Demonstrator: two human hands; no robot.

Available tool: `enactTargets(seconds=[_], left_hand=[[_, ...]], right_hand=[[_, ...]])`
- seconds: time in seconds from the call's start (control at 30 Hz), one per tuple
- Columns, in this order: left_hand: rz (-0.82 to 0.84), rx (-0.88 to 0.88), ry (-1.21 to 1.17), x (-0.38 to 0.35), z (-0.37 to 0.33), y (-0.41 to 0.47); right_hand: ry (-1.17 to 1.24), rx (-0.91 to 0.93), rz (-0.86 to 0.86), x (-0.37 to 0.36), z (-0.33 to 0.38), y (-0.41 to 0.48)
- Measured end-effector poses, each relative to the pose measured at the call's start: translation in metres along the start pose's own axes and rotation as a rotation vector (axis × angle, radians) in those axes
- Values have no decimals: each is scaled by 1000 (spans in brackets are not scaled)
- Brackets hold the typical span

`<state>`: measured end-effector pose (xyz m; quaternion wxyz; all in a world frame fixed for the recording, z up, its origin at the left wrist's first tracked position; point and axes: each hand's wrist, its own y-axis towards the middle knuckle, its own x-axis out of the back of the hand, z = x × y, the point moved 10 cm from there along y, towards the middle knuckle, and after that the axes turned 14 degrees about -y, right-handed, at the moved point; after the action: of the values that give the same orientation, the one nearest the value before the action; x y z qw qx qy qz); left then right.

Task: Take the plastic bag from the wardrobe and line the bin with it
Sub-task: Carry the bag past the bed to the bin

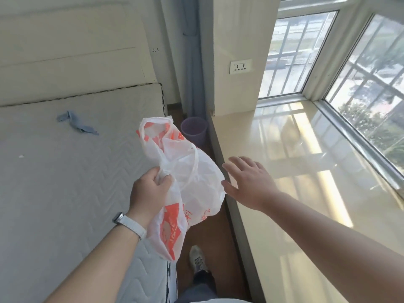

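One hand does the holding: the left hand (150, 189) pinches the bunched handles of the white-and-orange plastic bag (188, 171), so the rest billows loose around the fist, clear of the floor. The right hand (247, 182) is spread flat with straight fingers just beside the bag, gripping nothing, probably poised to help open its mouth. The purple bin (194, 130) stands on the floor ahead, seemingly unlined, in the narrow gap between the mattress (65, 171) and the windowsill (295, 149)
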<state>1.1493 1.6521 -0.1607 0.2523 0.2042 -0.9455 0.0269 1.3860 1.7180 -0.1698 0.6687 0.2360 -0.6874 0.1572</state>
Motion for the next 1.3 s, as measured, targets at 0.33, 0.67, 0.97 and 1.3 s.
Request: enactTargets(seconds=[0.33, 0.67, 0.97, 1.3], left_hand=[[10, 35, -37, 11, 44, 165], [36, 63, 21, 13, 62, 294], [6, 127, 42, -24, 69, 442], [-26, 117, 99, -50, 41, 597]], right_hand=[[-70, 39, 84, -6, 14, 169], [-25, 31, 80, -43, 0, 295], [36, 72, 78, -100, -39, 452], [33, 145, 48, -102, -94, 615]])
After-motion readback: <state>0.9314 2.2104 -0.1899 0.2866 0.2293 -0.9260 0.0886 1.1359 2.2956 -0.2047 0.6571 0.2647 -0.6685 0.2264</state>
